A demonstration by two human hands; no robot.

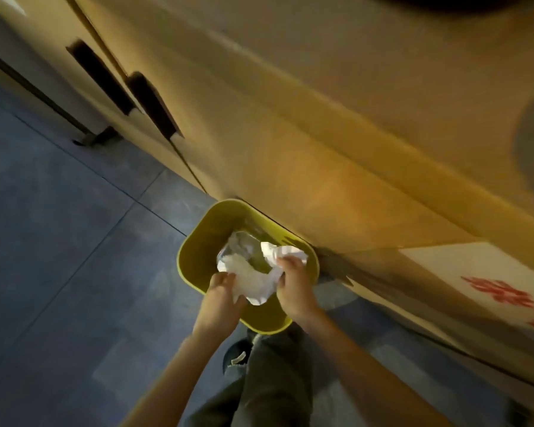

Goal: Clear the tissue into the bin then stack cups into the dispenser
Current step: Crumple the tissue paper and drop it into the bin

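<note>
A yellow-green bin (195,241) stands on the floor against a tan cabinet. Both my hands hover over its open top. My left hand (221,291) grips the near left edge of a crumpled white tissue (253,282). My right hand (292,282) pinches the tissue's right side, with a bunched end sticking up past the fingers. More white and shiny crumpled material (238,248) lies inside the bin below the tissue. No cups or dispenser are in view.
The tan cabinet front (290,134) runs diagonally, with two dark handles (151,103) at upper left. Grey tiled floor (59,241) spreads to the left. My leg and dark shoe (238,355) stand just below the bin. Red characters (500,291) mark a white panel at right.
</note>
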